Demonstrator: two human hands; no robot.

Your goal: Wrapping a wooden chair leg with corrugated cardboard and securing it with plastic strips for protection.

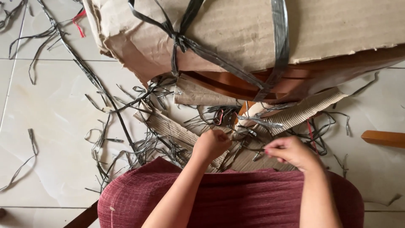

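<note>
I pinched a grey strap (249, 148) tight between left hand (212, 143) and right hand (291, 152), pulling slowly toward six o'clock from the box (236, 38).

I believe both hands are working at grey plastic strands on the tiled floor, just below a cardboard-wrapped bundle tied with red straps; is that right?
Not quite: the head view shows the straps around the cardboard-wrapped bundle are dark grey, not red. The left hand and right hand do work at grey strands on the tiled floor.

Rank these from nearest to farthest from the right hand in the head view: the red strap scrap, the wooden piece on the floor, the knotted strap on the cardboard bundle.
From the right hand:
1. Wooden piece, floor at right.
2. Knotted strap, up on the cardboard bundle.
3. Red strap scrap, far upper left.
</note>
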